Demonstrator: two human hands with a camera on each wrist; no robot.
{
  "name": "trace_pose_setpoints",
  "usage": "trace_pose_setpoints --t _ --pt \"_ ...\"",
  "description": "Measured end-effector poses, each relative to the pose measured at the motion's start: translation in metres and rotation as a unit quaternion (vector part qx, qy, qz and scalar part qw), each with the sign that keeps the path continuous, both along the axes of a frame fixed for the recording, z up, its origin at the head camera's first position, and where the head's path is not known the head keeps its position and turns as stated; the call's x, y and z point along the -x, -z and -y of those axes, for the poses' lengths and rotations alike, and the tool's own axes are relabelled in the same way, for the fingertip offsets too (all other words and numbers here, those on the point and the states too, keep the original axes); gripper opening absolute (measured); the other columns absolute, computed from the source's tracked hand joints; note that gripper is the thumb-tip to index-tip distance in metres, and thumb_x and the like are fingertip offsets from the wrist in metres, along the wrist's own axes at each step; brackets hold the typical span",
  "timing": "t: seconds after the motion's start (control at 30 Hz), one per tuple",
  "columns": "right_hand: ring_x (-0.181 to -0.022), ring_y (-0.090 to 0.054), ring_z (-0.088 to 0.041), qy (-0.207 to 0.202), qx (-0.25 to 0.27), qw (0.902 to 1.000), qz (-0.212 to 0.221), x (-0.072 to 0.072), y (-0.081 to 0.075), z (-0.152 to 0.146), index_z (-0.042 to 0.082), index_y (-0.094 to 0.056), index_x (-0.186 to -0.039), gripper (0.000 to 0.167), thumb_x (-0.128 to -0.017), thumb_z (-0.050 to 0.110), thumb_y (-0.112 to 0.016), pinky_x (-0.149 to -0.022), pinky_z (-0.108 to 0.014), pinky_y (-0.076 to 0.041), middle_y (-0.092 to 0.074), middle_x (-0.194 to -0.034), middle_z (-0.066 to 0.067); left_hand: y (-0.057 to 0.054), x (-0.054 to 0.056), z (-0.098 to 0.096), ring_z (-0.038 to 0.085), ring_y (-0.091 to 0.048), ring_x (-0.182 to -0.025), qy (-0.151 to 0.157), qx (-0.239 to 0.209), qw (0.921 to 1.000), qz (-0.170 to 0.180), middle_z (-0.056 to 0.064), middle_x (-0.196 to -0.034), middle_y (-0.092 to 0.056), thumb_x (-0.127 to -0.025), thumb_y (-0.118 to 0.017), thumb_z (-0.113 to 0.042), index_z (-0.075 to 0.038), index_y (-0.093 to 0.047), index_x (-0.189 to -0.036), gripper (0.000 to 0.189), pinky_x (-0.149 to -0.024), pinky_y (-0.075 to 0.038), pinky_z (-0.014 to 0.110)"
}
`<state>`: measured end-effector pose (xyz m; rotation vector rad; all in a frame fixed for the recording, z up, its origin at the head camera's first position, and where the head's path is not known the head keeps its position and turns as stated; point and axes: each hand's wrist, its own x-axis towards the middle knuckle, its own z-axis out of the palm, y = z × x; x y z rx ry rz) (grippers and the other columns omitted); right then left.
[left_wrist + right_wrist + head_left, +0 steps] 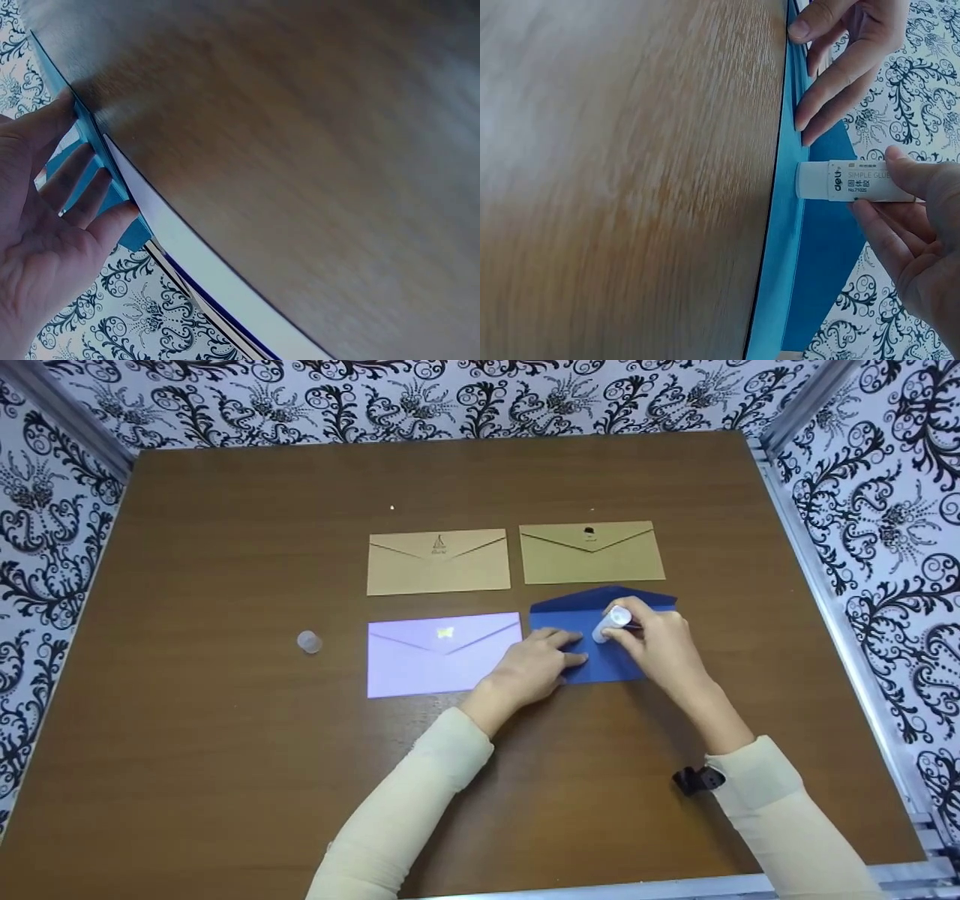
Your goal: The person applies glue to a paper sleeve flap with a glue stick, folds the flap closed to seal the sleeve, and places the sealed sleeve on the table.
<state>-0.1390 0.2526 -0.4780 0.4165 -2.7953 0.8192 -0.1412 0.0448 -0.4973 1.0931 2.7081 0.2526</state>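
Observation:
A blue envelope (581, 619) lies on the table with its flap unfolded toward the far side. My left hand (534, 664) rests on its left part, fingers spread and pressing the paper, as the left wrist view also shows. In my right hand (660, 645) I hold a white glue stick (859, 181) between thumb and fingers. Its uncapped end touches the envelope in the right wrist view. A lilac envelope (420, 667) with a small yellow mark lies just left of the blue one, partly beside my left hand.
Behind, a tan envelope (439, 574) and an olive-gold envelope (592, 566) lie side by side, flaps closed. A small whitish cap (308, 642) sits to the left. The brown table (187, 735) has a metal frame edge (832, 622) on the right.

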Motion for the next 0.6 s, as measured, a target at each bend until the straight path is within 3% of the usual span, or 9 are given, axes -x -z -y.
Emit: trace_pose_setpoints --t 0.3,0.6 --pt "-0.094 -0.072 -0.039 0.026 0.002 0.9997 0.000 0.004 0.001 -0.008 0.010 -0.068 -0.106 0.024 -0.086 0.021 -0.077 -0.080 -0.057 -0.057 -0.076 -0.099 -0.016 -0.001 0.000 0.000 0.024 -0.041 -0.145 0.001 0.003 1.0000 0.002 -0.001 -0.157 -0.044 -0.097 -0.064 -0.026 -0.031 -0.057 -0.141 0.044 -0.119 -0.040 0.037" --pt "-0.089 -0.073 -0.039 0.041 0.007 0.9991 -0.007 -0.001 0.000 -0.021 0.009 -0.069 -0.103 0.023 -0.084 0.017 -0.080 -0.076 -0.055 -0.057 -0.077 -0.096 -0.016 -0.003 0.000 0.001 0.022 -0.039 -0.146 -0.006 0.003 0.9999 0.014 -0.002 -0.158 -0.042 -0.098 -0.064 -0.026 -0.032 -0.056 -0.141 0.045 -0.118 -0.041 0.035"
